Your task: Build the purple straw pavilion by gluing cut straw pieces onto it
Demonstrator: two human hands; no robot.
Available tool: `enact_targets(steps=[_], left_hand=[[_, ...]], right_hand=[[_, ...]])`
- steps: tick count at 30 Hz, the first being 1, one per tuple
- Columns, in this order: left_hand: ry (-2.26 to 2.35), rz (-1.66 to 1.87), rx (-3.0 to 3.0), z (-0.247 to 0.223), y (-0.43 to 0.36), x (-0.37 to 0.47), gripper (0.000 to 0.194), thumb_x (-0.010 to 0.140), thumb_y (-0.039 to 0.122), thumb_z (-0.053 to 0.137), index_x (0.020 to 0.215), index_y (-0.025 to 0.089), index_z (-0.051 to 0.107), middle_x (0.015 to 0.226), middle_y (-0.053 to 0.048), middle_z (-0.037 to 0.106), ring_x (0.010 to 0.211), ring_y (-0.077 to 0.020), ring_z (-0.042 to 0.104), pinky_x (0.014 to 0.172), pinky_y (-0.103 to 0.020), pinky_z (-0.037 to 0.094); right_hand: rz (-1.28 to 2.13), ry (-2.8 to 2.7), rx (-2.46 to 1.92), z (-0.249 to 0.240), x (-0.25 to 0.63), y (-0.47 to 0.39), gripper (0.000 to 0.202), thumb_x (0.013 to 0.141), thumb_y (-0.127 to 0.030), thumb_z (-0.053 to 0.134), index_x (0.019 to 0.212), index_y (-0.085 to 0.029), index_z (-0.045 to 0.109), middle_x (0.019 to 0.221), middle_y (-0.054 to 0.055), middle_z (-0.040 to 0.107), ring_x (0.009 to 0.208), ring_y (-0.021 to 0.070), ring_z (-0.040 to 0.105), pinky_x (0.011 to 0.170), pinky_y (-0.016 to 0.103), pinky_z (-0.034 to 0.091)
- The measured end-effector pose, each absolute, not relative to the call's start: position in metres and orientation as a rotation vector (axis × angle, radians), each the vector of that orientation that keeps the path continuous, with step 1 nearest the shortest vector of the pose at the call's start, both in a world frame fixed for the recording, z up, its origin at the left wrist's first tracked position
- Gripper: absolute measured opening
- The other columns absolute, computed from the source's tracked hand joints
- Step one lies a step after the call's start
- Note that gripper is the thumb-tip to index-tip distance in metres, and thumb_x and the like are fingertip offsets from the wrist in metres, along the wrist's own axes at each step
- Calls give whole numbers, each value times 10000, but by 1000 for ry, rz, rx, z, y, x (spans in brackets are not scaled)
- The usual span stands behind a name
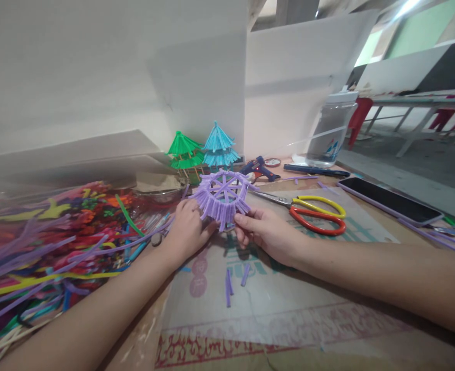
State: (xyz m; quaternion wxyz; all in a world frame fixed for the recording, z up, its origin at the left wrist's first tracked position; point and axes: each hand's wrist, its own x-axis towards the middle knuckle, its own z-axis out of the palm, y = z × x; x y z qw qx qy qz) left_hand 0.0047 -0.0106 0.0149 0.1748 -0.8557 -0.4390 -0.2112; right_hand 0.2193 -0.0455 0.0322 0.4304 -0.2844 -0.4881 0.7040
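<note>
Between my two hands, above the table, is a purple pipe-cleaner roof frame (pixel 224 210), a spoked ring with short purple pieces fringed around its edge. My left hand (pixel 188 226) grips its left side, the fingers partly hidden behind it. With thumb and fingers closed, my right hand (pixel 264 232) pinches the lower right edge. Below lie a few short purple pipe-cleaner pieces (pixel 228 288) on a printed plastic sheet (pixel 289 304). Scissors (pixel 316 214) with yellow and red handles rest just beyond my right hand.
Loose coloured pipe cleaners (pixel 57 247) are heaped at left. Behind the frame stand a green pagoda model (pixel 186 149) and a blue one (pixel 219 147). A glue gun (pixel 260 169), a pen (pixel 316 170), a phone (pixel 389 200) and a water bottle (pixel 331 129) are on the right.
</note>
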Motion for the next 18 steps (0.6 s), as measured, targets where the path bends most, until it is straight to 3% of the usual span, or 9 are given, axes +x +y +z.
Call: enact_targets(steps=[6,10,18], left_hand=[[-1250,-598,-2427,14,-12,5,220,906,303,531,1005,173,679,1097,-153,656,1106,-326,545,1001,-516,385],[-1267,-624,-2438,12,-11,5,254,906,308,542,1087,170,655,1200,-159,630,1169,-330,525,1012,-515,379],[-1357,-672,-2523,11,-6,4,356,963,451,479,1138,169,611,1164,-136,647,1133,-298,568,965,-447,428]], right_hand=[[1735,-1249,-746,33,218,-46,372,693,-464,815,721,-172,586,555,-40,609,482,75,519,534,230,457],[1710,-1272,-765,32,218,-45,369,711,-471,797,734,-176,578,557,-39,613,479,74,521,527,226,456],[1688,-1310,-810,31,223,-41,362,720,-463,798,808,-172,602,579,-42,612,494,74,542,518,212,465]])
